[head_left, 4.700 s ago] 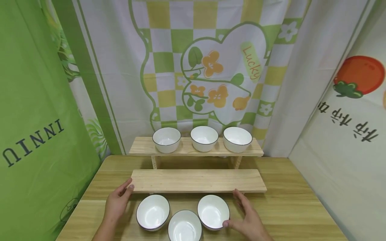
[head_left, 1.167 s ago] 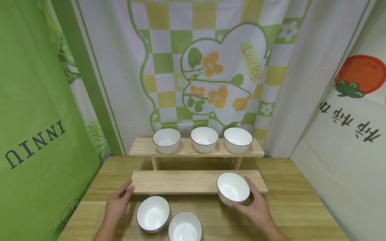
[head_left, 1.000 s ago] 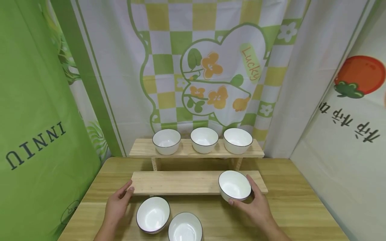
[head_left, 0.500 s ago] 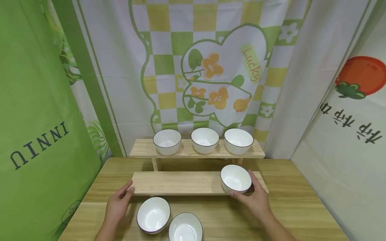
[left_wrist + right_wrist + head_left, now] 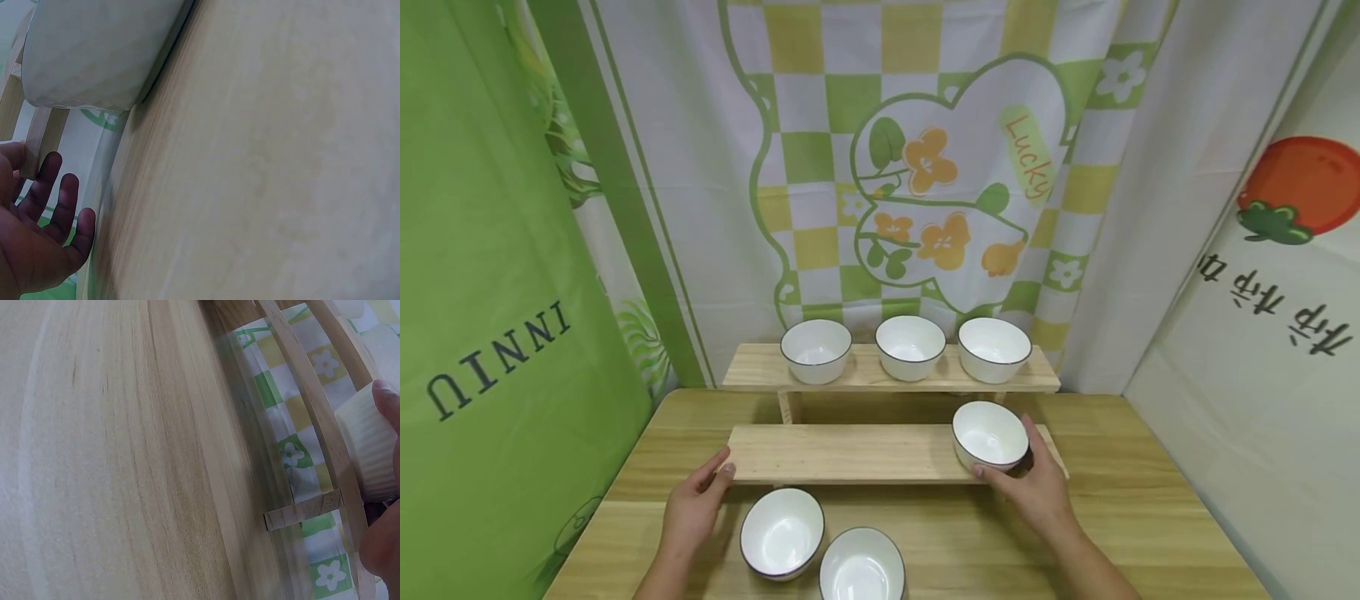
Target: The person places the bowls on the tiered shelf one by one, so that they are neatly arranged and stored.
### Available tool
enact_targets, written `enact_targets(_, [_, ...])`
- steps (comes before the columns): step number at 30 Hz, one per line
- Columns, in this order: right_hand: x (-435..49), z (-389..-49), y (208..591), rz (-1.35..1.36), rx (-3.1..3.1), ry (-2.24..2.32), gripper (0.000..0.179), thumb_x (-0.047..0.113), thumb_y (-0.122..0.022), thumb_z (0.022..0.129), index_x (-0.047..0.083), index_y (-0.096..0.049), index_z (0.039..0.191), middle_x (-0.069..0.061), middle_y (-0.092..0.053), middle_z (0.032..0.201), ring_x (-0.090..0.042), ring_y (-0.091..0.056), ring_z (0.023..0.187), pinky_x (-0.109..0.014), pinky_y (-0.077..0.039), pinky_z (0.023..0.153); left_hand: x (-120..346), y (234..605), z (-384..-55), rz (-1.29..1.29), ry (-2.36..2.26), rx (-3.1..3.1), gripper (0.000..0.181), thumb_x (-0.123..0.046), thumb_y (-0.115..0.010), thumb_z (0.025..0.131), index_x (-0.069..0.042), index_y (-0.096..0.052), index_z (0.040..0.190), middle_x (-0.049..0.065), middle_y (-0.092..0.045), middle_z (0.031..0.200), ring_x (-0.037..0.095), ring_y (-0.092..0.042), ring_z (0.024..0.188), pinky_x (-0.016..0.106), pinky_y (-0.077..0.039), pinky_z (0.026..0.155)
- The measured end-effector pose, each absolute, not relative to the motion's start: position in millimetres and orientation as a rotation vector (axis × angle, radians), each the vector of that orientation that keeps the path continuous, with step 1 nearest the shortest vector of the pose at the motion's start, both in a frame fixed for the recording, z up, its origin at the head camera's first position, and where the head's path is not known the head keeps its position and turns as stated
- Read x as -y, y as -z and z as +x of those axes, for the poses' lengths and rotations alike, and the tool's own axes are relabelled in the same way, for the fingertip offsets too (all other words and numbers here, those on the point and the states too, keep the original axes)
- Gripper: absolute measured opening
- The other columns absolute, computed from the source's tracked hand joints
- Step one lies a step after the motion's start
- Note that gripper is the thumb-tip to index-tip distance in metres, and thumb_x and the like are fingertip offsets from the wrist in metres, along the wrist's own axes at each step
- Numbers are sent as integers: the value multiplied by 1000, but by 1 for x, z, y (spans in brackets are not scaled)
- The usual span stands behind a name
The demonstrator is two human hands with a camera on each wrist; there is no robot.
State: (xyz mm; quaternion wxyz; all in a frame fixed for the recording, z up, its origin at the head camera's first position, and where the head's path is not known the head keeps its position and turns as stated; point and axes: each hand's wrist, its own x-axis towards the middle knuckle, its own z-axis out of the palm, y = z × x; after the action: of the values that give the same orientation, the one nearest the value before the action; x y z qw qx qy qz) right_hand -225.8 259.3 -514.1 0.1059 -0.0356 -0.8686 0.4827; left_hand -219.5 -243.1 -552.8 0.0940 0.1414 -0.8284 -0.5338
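My right hand holds a white dark-rimmed bowl over the right part of the wooden stand's lower shelf, thumb at the near side and fingers round the right. In the right wrist view the bowl's ribbed side shows against the shelf edge. My left hand grips the left end of that lower shelf between thumb and index finger; its other fingers stick out in the left wrist view. Two more white bowls stand on the table in front, a left bowl and a middle bowl cut by the frame's bottom.
On the stand's raised upper shelf sit three matching bowls: left, middle and right. The wooden table is bounded by a green curtain at left and printed cloth behind.
The right hand took the right-hand bowl from the table in front, lifted it and carried it forward over the lower shelf's right side. The left hand stays at the shelf's left end.
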Motion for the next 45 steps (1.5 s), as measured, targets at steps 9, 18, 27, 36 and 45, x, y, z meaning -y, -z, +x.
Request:
enact_targets(9, [-260, -221, 517, 8, 2479, -1463, 128, 36, -96, 75, 1, -11, 165, -27, -28, 165, -43, -35, 149, -50, -35, 117, 243, 553, -219, 424, 1605, 2452, 57, -53, -63, 101, -19, -61, 146, 16, -65, 137, 15, -71, 106, 13, -49, 81])
enact_targets(18, [-260, -205, 521, 48, 2457, -1511, 128, 31, -96, 75, -1, -11, 164, -29, -32, 163, -43, -39, 147, -2, -26, 105, 242, 552, -218, 430, 1580, 2460, 57, -55, -62, 101, -21, -61, 146, 14, -65, 137, 21, -67, 116, 12, -47, 82])
enact_targets(27, [-257, -188, 521, -15, 2483, -1503, 128, 34, -96, 75, -1, -11, 164, -27, -40, 156, -44, -46, 141, -41, -31, 119, 242, 551, -217, 425, 1578, 2458, 56, -53, -63, 102, -19, -61, 146, 16, -66, 136, 20, -70, 112, 14, -49, 81])
enact_targets(36, [-250, -176, 525, -76, 2431, -1553, 114, 29, -97, 73, 2, -27, 158, -23, -40, 148, -41, -48, 135, -19, -40, 110, 243, 552, -218, 395, 1600, 2448, 56, -51, -63, 102, -16, -61, 146, 17, -64, 138, 23, -72, 109, 17, -53, 79])
enact_targets(45, [-241, -167, 529, -126, 2396, -1628, 104, 20, -97, 73, -6, -33, 150, -23, -44, 144, -39, -48, 131, -15, -37, 106, 242, 551, -217, 375, 1637, 2434, 56, -50, -63, 103, -16, -60, 147, 18, -63, 139, 30, -71, 114, 15, -52, 79])
